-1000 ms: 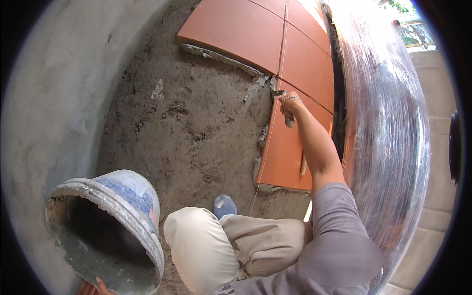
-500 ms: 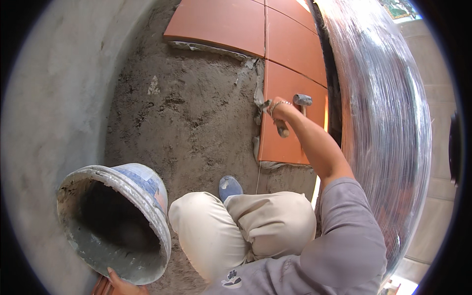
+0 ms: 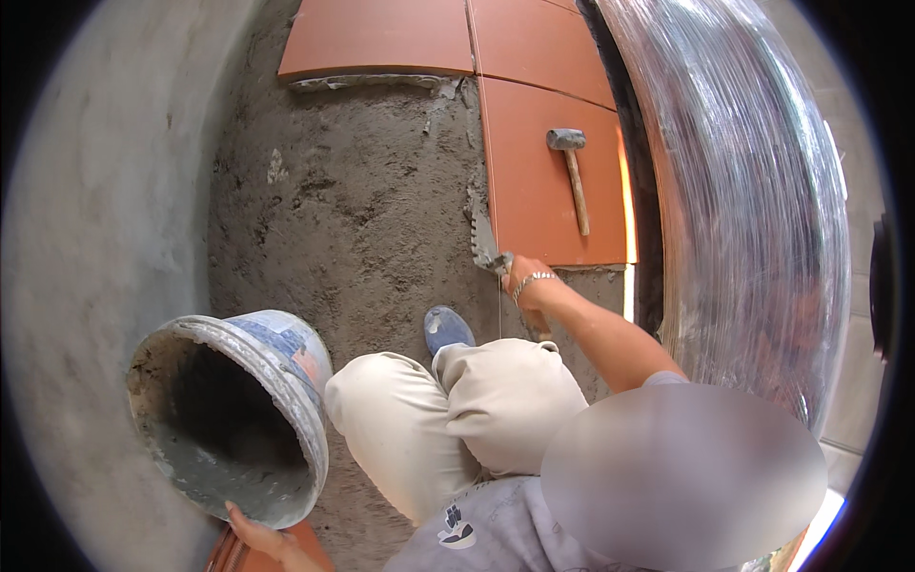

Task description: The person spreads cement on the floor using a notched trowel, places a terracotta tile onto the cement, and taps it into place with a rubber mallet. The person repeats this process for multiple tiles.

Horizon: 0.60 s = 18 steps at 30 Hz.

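My right hand (image 3: 524, 278), with a bracelet at the wrist, grips a notched trowel (image 3: 484, 236). The blade lies along the left edge of the nearest terracotta tile (image 3: 543, 214), close to its near corner, with grey mortar on it. On that tile rests a mallet (image 3: 575, 172) with a dark head and a wooden handle, touched by neither hand. At lower left a mortar-smeared bucket (image 3: 286, 357) is tilted with its mouth toward me. My left hand (image 3: 262, 539) holds its near rim; some of the fingers are hidden.
More laid tiles (image 3: 381, 38) lie at the far end, mortar showing under their edge. Rough grey mortar bed (image 3: 353, 200) spreads to the left, up to a plain wall (image 3: 105, 191). A plastic-wrapped stack (image 3: 743, 210) borders the right. Terracotta pieces (image 3: 300, 548) sit under the bucket.
My right hand has drawn the trowel toward me along the tile's left edge, uncovering the whole mallet. The left hand stays on the bucket rim. The view has shifted a little.
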### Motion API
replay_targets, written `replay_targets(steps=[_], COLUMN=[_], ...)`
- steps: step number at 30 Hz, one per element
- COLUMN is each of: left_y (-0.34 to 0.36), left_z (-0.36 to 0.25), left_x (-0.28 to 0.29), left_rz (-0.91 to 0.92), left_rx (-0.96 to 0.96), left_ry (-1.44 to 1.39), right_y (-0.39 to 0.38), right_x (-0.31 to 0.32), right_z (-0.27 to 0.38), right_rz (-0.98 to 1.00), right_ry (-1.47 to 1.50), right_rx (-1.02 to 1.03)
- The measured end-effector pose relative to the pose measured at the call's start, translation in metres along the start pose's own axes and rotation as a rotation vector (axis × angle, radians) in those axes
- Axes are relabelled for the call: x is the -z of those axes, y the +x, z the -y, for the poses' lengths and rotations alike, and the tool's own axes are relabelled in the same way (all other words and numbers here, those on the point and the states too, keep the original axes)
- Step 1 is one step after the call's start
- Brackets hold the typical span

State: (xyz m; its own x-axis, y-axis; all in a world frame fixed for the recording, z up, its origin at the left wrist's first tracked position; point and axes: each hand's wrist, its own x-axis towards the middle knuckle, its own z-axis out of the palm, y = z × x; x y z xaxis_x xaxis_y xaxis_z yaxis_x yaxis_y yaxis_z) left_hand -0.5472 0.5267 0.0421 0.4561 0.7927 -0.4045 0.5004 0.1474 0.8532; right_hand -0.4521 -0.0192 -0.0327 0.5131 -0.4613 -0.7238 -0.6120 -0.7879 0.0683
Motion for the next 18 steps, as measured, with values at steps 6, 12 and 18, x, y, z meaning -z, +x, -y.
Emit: replay_targets(steps=[6, 12, 18], left_y=[-0.004, -0.004, -0.002], left_z=[-0.003, -0.003, -0.003], left_x=[-0.003, -0.001, 0.001], left_rz=[0.029, 0.078, 0.118], left_rx=[-0.061, -0.065, -0.046], left_ry=[0.040, 0.007, 0.007], right_y=[-0.031, -0.032, -0.008], right_x=[-0.062, -0.108, -0.108], right_z=[-0.026, -0.034, -0.028], right_rz=[0.023, -0.034, -0.333], right_ry=[0.195, 0.392, 0.509], right_rx=[0.036, 0.101, 0.166])
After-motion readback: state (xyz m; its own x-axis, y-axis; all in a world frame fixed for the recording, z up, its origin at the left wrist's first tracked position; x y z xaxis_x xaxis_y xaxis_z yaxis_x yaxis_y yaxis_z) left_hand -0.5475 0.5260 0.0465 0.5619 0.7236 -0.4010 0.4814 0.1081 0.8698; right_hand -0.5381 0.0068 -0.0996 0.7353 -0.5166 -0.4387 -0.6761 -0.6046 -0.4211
